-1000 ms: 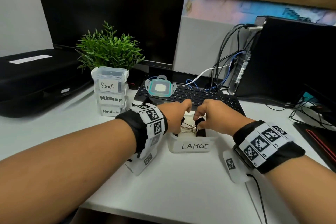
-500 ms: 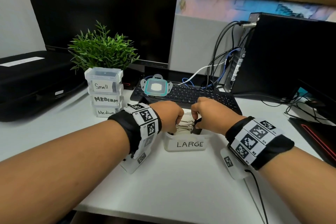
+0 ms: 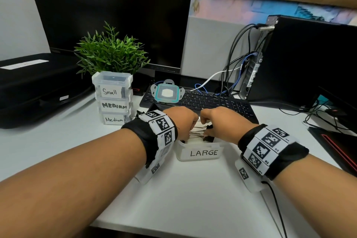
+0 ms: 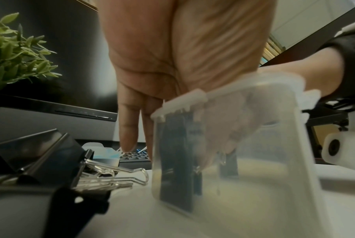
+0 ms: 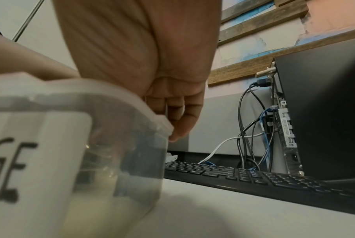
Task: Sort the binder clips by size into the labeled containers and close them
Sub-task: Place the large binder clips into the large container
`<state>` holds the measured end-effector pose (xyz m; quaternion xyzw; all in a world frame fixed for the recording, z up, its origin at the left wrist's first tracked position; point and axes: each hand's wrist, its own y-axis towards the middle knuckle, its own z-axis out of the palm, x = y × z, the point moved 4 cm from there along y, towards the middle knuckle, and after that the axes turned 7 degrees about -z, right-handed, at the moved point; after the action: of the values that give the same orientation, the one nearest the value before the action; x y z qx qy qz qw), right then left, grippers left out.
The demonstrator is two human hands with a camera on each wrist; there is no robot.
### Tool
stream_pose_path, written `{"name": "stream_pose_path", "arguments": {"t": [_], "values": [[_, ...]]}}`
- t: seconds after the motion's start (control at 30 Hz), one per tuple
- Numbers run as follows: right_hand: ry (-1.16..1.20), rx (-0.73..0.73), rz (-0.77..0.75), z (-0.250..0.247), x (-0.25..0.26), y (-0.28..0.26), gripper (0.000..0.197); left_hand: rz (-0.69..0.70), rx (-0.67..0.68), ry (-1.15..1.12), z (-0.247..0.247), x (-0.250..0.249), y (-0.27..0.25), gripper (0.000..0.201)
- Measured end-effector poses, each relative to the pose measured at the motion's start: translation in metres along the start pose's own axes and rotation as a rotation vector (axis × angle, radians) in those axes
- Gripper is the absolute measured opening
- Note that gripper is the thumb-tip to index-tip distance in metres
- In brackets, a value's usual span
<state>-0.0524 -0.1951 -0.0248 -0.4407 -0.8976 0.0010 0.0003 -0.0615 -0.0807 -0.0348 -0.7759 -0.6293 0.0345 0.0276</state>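
Observation:
The open clear container labelled LARGE stands on the desk in front of me, with black binder clips and their silver wire handles inside. My left hand reaches in from the left and its fingertips pinch a wire handle, seen through the container wall. My right hand comes in from the right and pinches a black clip; its fingers curl over the container rim. The teal-rimmed lid lies on the keyboard.
Closed containers labelled Small, Medium and Medium are stacked at the left before a plant. Loose large clips lie left of the container. A keyboard, monitor, computer tower and cables stand behind.
Both hands have sunk lower into the LARGE container and drawn closer together. The left thumb, stretched out a second ago, is now tucked down with the fingers.

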Motion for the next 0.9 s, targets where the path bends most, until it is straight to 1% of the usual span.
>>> {"name": "stream_pose_path", "arguments": {"t": [0.1, 0.27, 0.33, 0.4, 0.67, 0.77, 0.9], "values": [[-0.022, -0.001, 0.003, -0.0009, 0.0007, 0.0025, 0.024, 0.0, 0.013, 0.021, 0.0, 0.0001, -0.0007, 0.02], [-0.095, 0.046, 0.039, -0.0004, 0.0024, 0.0039, 0.016, 0.022, 0.038, 0.016, 0.0059, 0.0028, 0.001, 0.047], [-0.114, 0.043, 0.033, 0.0008, 0.005, 0.0042, 0.014, 0.024, 0.04, 0.03, 0.0071, 0.0028, 0.0016, 0.052], [-0.123, 0.039, 0.034, 0.0007, 0.0064, 0.0051, 0.013, 0.032, 0.023, 0.046, 0.0053, 0.0031, 0.0019, 0.052], [-0.018, 0.015, 0.057, 0.0002, 0.0029, 0.0063, 0.01, 0.047, -0.037, 0.087, 0.0011, 0.0045, -0.0007, 0.042], [0.024, -0.008, 0.047, 0.0015, 0.0021, 0.0069, 0.005, 0.051, -0.032, 0.117, 0.0005, 0.0041, -0.0018, 0.042], [0.022, -0.007, 0.019, 0.0016, 0.0034, 0.0065, 0.003, 0.054, 0.0, 0.17, 0.0018, 0.0032, -0.0003, 0.042]]}}
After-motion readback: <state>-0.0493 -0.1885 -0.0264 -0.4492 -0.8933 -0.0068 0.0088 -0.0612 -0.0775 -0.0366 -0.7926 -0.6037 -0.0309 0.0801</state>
